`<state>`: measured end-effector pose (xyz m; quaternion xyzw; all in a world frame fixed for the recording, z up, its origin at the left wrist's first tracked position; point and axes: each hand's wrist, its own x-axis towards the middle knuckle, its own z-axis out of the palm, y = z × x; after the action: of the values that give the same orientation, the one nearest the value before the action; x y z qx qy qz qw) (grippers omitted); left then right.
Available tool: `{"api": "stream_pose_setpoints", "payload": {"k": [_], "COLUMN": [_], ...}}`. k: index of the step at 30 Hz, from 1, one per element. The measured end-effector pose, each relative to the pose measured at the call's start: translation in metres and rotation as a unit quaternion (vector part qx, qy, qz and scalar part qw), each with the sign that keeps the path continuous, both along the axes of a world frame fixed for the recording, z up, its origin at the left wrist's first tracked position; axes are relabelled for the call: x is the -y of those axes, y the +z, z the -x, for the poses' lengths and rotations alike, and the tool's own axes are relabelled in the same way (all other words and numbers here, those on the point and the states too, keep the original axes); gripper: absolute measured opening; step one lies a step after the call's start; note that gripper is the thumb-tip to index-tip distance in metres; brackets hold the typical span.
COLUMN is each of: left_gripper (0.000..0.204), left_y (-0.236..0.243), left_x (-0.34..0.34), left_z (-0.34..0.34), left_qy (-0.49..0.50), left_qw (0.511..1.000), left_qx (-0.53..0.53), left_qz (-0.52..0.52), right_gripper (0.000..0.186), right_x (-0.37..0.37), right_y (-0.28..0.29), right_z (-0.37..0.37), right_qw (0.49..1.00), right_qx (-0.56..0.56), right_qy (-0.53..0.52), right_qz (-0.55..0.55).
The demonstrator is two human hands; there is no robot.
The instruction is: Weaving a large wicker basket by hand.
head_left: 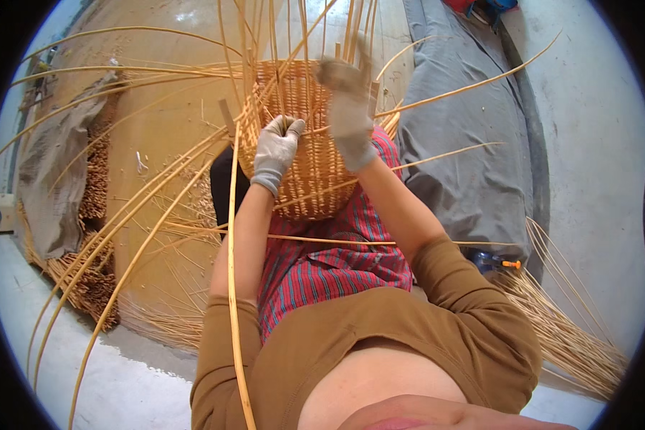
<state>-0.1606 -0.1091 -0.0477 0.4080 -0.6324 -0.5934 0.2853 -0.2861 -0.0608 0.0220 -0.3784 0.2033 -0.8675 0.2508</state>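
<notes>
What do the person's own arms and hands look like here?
Left hand and right hand: both in off-white work gloves with greyish cuffs; the right glove looks darker toward its blurred fingers. Forearms bare; brown sleeves end around the elbows.

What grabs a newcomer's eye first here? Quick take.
The golden woven basket at upper centre, with long pale rods fanning out around it, one crossing the person's front. Next, the two gloved hands: the left hand appears to pinch a rod at the basket wall, while the right hand is motion-blurred at the basket's right side. Then the red striped cloth on the lap.
</notes>
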Motion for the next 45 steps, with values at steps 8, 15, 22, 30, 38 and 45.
{"api": "stream_pose_setpoints", "payload": {"k": [8, 15, 22, 30, 38, 45], "left_gripper": [0.028, 0.033, 0.046, 0.042, 0.035, 0.033], "left_y": [0.023, 0.046, 0.041, 0.034, 0.038, 0.032], "left_x": [-0.006, -0.030, -0.046, -0.026, -0.042, -0.040], "left_z": [0.010, 0.012, 0.071, 0.076, 0.106, 0.080], "left_qy": [-0.006, 0.047, -0.052, -0.140, -0.105, -0.066], "left_qw": [0.996, 0.994, 0.954, 0.979, 0.990, 0.997], "left_qx": [-0.064, -0.001, 0.203, 0.024, 0.058, 0.004], "left_qz": [-0.065, -0.095, 0.214, -0.148, -0.069, -0.046], "right_gripper": [0.016, 0.011, 0.020, 0.038, 0.011, 0.011], "right_x": [-0.087, -0.121, -0.157, -0.136, 0.023, -0.108], "right_y": [-0.039, -0.032, 0.003, -0.040, 0.053, -0.035], "right_z": [0.045, 0.053, 0.131, 0.184, 0.175, 0.169], "right_qw": [0.957, 0.934, 0.547, 0.720, 0.788, 0.807], "right_qx": [0.191, 0.110, -0.558, -0.282, -0.448, -0.243], "right_qy": [-0.062, -0.123, -0.574, -0.255, -0.149, -0.449], "right_qz": [-0.208, -0.317, -0.246, -0.581, -0.396, -0.296]}}
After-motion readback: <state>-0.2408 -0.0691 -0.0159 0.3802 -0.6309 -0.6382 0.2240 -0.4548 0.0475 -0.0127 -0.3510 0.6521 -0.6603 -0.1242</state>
